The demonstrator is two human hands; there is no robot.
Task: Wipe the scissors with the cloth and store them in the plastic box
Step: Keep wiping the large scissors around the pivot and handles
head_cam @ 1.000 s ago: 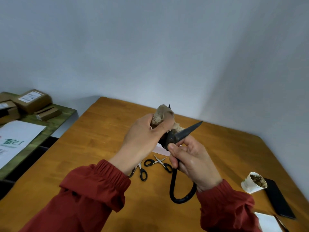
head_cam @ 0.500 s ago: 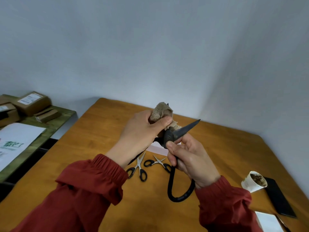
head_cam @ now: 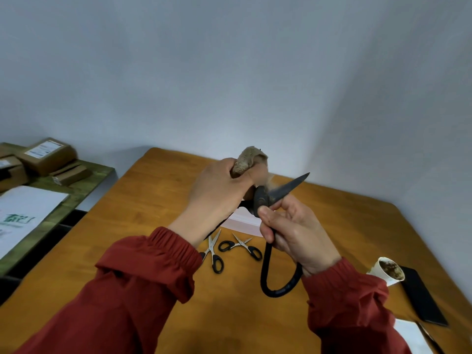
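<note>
Large black iron scissors (head_cam: 281,192) are held up over the wooden table (head_cam: 153,226), blades apart. My right hand (head_cam: 293,236) grips their handle just below the pivot; the loop of the handle hangs beneath it. My left hand (head_cam: 219,192) grips a beige cloth (head_cam: 249,158) bunched round one blade, whose tip just shows above the cloth. The other blade points up and right, bare. Two small black-handled scissors (head_cam: 213,254) (head_cam: 241,246) lie on the table under my hands. A pale flat plastic piece (head_cam: 242,223) lies behind them, mostly hidden.
A paper cup (head_cam: 388,272) with dark contents and a black phone (head_cam: 421,297) lie at the right edge, white paper (head_cam: 411,335) near them. A green side bench (head_cam: 76,190) at left carries cardboard boxes (head_cam: 47,155) and a white bag (head_cam: 23,215).
The left hand with the cloth slid down the covered blade, then back up toward its tip. The right hand and scissors barely shifted.
</note>
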